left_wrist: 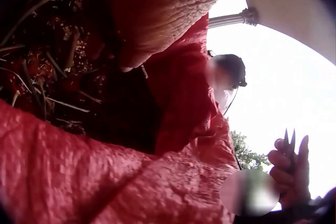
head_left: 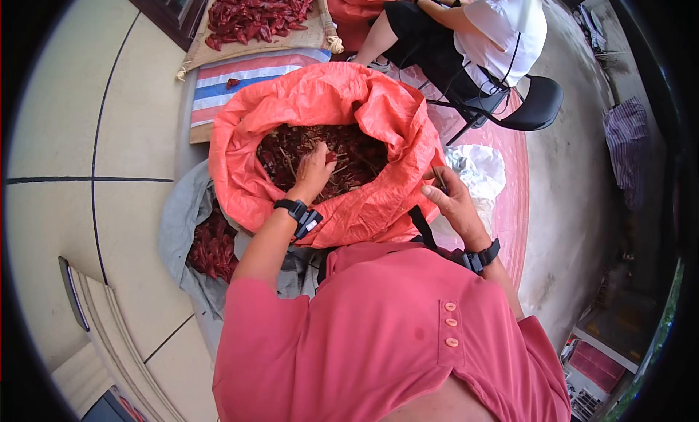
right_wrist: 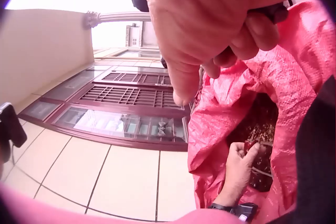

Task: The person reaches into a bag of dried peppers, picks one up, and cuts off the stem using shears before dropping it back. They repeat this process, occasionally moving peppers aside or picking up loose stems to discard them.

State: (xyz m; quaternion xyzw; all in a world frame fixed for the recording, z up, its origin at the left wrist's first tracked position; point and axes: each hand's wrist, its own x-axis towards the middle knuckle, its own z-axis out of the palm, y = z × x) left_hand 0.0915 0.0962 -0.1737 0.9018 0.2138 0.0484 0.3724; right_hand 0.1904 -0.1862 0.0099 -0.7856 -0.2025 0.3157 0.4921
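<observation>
Your left hand (head_left: 314, 171) reaches into the open orange sack (head_left: 247, 131), fingers pinching a dried red chili (head_left: 331, 158) atop the heap inside. Your right hand (head_left: 451, 200) hovers at the sack's right rim, curled around what appears to be small scissors (left_wrist: 289, 141), blades pointing up. A seated person (head_left: 480, 29) sits beyond.

Coral-pink short-sleeved shirt (head_left: 378, 327) with three buttons, black strapped wrist cameras (head_left: 300, 212).

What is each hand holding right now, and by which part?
The right hand grips small scissors by the handles, blades pointing up. The left hand pinches a dried chili inside the orange sack; which part cannot be told.
</observation>
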